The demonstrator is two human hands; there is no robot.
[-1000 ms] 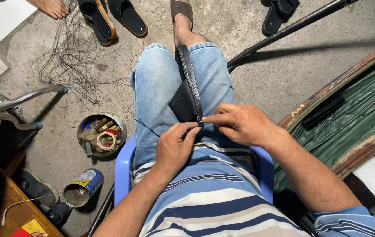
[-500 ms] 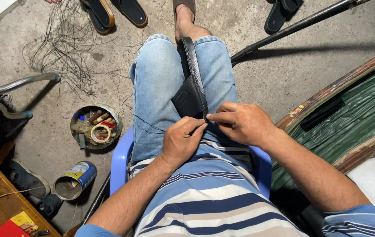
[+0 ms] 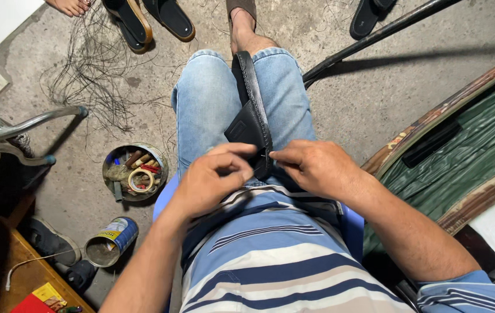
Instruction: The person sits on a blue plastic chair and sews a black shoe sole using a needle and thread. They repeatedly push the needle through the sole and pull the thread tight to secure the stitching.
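I sit on a blue plastic chair (image 3: 353,227) in jeans and a striped shirt. A black leather piece (image 3: 251,113) with a stitched edge lies clamped between my knees, running down my lap. My right hand (image 3: 316,167) grips its near end at the stitched edge. My left hand (image 3: 214,178) is at the same spot, thumb and fingers pinched close together on the edge; whatever it pinches is too small to see.
A round tin of tools and tape rolls (image 3: 134,172) and a tipped can (image 3: 111,241) sit on the concrete floor at left. Tangled dark thread (image 3: 94,69) lies beyond. Sandals (image 3: 149,21), another person's foot (image 3: 69,6), a metal chair frame (image 3: 21,134), a dark pole (image 3: 375,37) and a green bench (image 3: 462,145) surround me.
My left hand has curled and drawn slightly away to the left of the leather's edge, fingers now pinched. My view has shifted a little; the right hand stays on the leather.
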